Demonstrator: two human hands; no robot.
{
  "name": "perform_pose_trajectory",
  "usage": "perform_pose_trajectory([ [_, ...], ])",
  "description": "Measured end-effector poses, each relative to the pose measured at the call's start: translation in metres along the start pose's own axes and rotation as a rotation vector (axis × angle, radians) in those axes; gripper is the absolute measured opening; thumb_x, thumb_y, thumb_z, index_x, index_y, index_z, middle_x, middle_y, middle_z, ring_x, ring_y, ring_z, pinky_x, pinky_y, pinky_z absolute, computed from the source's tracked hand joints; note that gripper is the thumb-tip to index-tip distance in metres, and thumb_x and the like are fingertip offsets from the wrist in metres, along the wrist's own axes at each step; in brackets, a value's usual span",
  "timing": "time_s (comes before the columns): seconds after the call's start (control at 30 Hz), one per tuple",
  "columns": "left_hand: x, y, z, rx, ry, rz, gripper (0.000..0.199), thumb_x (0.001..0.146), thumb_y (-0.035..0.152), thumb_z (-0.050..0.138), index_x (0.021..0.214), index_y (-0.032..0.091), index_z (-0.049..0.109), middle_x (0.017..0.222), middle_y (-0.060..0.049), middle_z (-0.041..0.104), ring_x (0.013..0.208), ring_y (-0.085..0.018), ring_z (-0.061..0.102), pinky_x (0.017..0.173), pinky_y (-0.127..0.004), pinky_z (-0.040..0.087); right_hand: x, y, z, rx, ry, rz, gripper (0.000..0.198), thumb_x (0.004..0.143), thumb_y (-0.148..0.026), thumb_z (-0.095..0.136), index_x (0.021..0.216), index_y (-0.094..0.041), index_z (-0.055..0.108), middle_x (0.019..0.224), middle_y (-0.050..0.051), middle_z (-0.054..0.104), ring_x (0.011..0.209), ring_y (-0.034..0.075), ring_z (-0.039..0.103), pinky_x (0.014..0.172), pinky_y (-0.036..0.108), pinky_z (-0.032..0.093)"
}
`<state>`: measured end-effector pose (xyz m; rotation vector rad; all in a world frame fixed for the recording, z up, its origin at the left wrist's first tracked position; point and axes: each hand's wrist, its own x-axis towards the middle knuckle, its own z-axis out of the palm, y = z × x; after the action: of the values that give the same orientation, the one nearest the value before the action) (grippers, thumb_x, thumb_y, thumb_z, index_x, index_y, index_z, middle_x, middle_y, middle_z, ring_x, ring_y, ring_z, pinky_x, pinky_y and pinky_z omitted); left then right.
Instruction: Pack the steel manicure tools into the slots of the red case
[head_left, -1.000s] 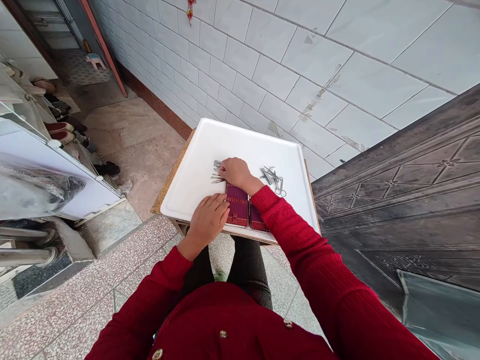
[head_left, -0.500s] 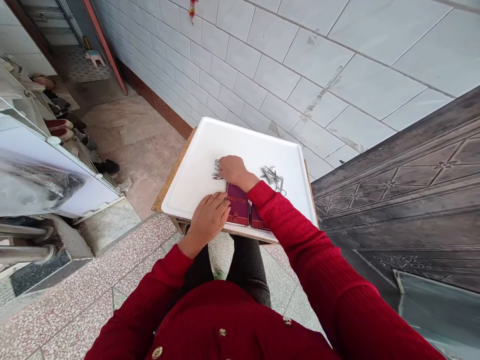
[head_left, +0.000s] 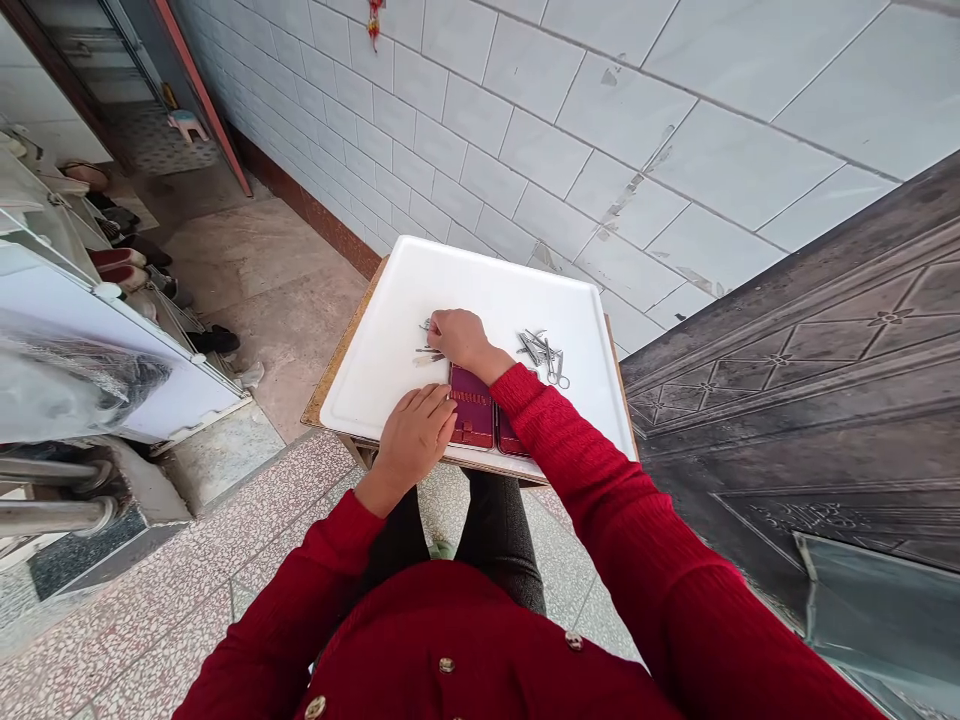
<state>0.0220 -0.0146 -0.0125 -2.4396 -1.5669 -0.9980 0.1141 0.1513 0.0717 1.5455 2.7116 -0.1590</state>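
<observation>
My left hand (head_left: 415, 430) lies flat and released, its fingertips at the left edge of the open case (head_left: 473, 432); light pressure there should keep the case from sliding. Slender tools (head_left: 429, 352) lie on the white tray (head_left: 367, 335), just beyond the case and partly under my right hand (head_left: 459, 338). Its fingers are curled down at a small metal piece (head_left: 425, 324); I cannot tell whether they grasp it. For such thin pieces, a fingertip pinch, 1 at a time, would serve best. The case, nearest me, shows 2 halves: the left bears a row of loops, the right is partly hidden by my red sleeve (head_left: 570, 440). Farther right, well apart from my fingertips, lies a metal tool pile (head_left: 541, 355).
</observation>
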Motion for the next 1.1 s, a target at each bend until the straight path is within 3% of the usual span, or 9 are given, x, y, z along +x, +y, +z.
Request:
perform_pose_trajectory([
  [0.5, 0.001, 0.0, 0.0, 0.03, 0.019, 0.017, 0.026, 0.106, 0.019, 0.05, 0.119, 0.017, 0.073, 0.134, -0.014, 0.075, 0.129, -0.028, 0.069, 0.11, -0.048, 0.056, 0.004, 0.023, 0.005, 0.279, 0.186, 0.117, 0.019, 0.096, -0.017, 0.058, 0.1, -0.015, 0.076, 0.1, 0.006, 0.08, 0.088, 0.019, 0.068, 0.071, 0.027, 0.042],
  [0.93, 0.002, 0.001, -0.001, 0.05, 0.023, 0.023, 0.025, 0.105, 0.018, 0.051, 0.117, 0.017, 0.073, 0.133, -0.013, 0.076, 0.126, -0.028, 0.07, 0.109, -0.047, 0.057, -0.01, 0.009, -0.004, 0.148, 0.014, 0.074, 0.022, 0.094, -0.013, 0.058, 0.101, -0.018, 0.079, 0.106, 0.006, 0.081, 0.092, 0.02, 0.069, 0.069, 0.028, 0.041],
  [1.1, 0.001, 0.001, -0.001, 0.022, 0.001, 0.006, 0.027, 0.106, 0.018, 0.05, 0.119, 0.018, 0.073, 0.135, -0.013, 0.075, 0.129, -0.028, 0.069, 0.111, -0.048, 0.056, -0.017, 0.004, -0.009, 0.127, 0.013, 0.058, 0.023, 0.096, -0.018, 0.057, 0.099, -0.019, 0.079, 0.102, 0.005, 0.081, 0.09, 0.02, 0.069, 0.067, 0.029, 0.041],
])
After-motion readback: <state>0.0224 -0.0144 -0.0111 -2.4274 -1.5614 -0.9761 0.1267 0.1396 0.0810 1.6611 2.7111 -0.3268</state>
